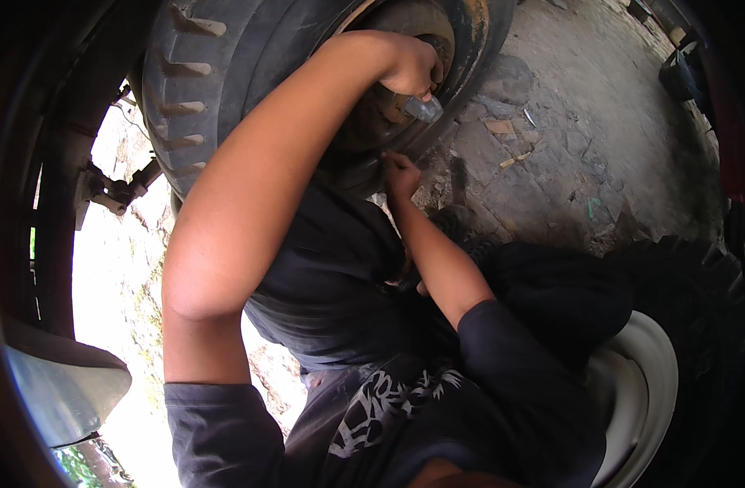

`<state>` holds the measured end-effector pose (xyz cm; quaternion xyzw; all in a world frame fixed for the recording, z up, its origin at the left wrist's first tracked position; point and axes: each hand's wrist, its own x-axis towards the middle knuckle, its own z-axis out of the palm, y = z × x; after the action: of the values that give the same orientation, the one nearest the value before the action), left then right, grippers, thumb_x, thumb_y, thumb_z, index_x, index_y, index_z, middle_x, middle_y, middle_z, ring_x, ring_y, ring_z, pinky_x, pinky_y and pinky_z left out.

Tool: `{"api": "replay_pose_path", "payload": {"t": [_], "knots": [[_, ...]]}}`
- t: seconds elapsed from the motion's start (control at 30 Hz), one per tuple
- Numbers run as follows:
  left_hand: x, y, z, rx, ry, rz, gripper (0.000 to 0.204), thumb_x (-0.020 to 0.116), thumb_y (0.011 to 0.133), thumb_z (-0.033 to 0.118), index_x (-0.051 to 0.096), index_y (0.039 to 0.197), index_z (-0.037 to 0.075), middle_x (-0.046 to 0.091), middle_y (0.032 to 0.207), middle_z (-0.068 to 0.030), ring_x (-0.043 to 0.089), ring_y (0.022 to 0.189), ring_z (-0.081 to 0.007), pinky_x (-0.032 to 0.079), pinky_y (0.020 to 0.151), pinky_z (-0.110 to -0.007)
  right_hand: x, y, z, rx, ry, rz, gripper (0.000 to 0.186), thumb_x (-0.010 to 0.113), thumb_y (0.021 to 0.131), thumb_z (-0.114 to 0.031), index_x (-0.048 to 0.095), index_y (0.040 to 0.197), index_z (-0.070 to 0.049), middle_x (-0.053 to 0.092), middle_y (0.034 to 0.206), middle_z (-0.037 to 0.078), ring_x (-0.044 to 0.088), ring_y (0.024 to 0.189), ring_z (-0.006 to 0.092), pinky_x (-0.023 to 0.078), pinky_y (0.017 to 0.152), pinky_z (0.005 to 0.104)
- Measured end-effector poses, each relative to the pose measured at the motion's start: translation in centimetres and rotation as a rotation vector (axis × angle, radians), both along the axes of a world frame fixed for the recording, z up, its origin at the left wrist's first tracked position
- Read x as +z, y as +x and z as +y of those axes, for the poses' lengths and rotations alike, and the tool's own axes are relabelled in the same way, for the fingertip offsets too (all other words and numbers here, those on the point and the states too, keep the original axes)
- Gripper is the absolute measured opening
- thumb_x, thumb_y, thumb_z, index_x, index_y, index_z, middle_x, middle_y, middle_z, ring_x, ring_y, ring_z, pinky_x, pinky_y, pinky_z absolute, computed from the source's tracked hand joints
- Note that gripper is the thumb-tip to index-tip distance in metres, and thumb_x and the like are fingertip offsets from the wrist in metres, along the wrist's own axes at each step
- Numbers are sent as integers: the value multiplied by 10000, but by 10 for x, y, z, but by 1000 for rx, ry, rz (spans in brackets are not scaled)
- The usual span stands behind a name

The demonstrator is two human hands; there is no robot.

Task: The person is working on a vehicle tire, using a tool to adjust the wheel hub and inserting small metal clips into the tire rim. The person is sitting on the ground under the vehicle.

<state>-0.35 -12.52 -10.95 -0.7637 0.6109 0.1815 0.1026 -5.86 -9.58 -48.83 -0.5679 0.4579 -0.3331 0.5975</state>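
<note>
A big black tyre with chunky tread stands in front of me, its rusty wheel rim facing right. My left hand is over the hub, fingers closed round a short grey, shiny, blunt-ended object; its exact kind is unclear. Behind that hand the brown hub shows only in part. Lower down, my right hand is at the tyre's lower edge with its fingers curled in. Whatever those fingers hold, if anything, is hidden.
Scraps and flat debris litter the grey dirt floor at the right. A second tyre with a pale rim stands close at my right side. Dark metal framework runs along the left, above bright ground.
</note>
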Motion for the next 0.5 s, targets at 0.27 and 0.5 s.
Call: {"api": "replay_pose_path", "payload": {"t": [0.27, 0.5], "knots": [[1, -1, 1, -7, -29, 49, 426, 733, 1012, 230, 714, 1435, 191, 728, 1400, -134, 671, 1302, -330, 495, 1113, -436, 11, 23, -85, -128, 28, 68, 180, 911, 864, -216, 885, 1027, -143, 844, 1017, 104, 804, 974, 222, 587, 925, 363], [-1, 7, 0, 22, -28, 86, 484, 728, 1003, 288, 688, 1466, 152, 714, 1423, -154, 652, 1349, -336, 491, 1131, -427, 13, 5, -59, -51, -186, 69, 108, 890, 838, -148, 879, 945, -132, 830, 938, 114, 804, 913, 272, 596, 883, 393]]}}
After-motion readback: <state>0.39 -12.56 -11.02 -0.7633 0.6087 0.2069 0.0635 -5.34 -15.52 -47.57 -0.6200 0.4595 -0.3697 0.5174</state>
